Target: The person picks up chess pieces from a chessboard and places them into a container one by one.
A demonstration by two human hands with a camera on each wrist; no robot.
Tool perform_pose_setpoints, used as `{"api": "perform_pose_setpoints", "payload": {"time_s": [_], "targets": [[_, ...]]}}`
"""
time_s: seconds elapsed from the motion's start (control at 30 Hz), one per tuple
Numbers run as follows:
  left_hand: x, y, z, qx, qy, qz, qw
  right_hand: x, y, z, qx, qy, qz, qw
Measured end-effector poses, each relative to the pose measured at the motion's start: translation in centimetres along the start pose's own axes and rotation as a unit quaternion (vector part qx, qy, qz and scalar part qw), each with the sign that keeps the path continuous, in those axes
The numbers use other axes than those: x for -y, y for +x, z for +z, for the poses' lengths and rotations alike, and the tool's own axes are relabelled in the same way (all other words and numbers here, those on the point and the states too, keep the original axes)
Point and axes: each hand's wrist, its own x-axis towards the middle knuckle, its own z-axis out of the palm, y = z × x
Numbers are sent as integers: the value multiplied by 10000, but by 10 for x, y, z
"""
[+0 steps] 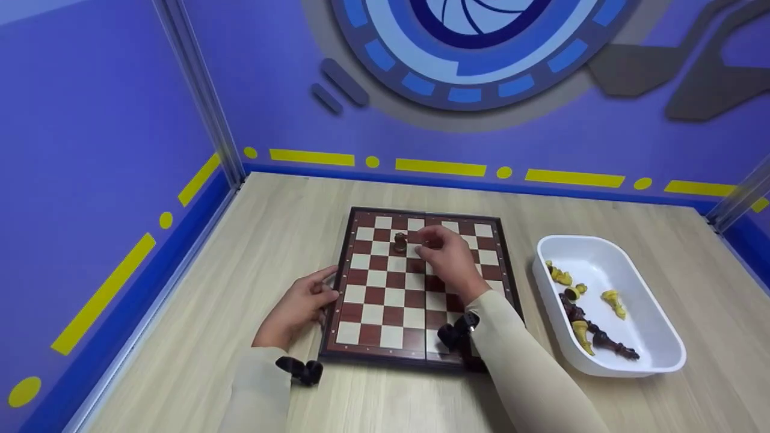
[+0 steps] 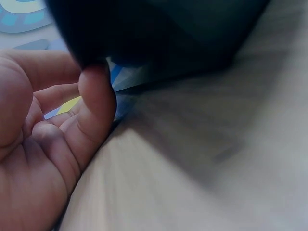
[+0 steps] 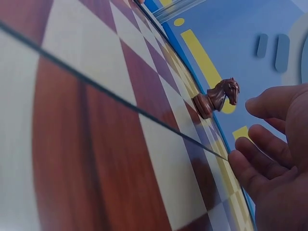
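Note:
A dark brown knight (image 1: 400,242) stands upright on a far square of the chessboard (image 1: 385,279), left of centre. Beside it on the right, my right hand (image 1: 448,255) hovers over the board with thumb and fingers parted and nothing between them. The right wrist view shows a gap between the knight (image 3: 216,97) and the fingertips (image 3: 257,107). At the board's left edge, my left hand (image 1: 301,304) holds the rim, thumb at the edge. In the left wrist view a bent fingertip (image 2: 95,79) meets the dark side of the board (image 2: 159,33).
Right of the board stands a white plastic tub (image 1: 646,300) with several yellowish and dark brown chess pieces lying in it. The board lies on a light wooden table (image 1: 258,228). Blue printed walls (image 1: 289,120) enclose the table at the back and left.

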Motion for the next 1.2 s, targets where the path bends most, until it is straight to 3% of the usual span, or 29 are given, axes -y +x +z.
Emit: {"api": "perform_pose_setpoints", "payload": {"time_s": [0.37, 0.8, 1.2], "targets": [[-2, 1, -1, -102, 21, 14, 9999, 8, 9, 11, 113, 87, -85, 9999], [2, 2, -1, 28, 77, 87, 9999, 12, 16, 24, 265, 113, -181, 9994], [2, 0, 0, -88, 18, 67, 9999, 13, 21, 34, 142, -54, -125, 9998]]}}
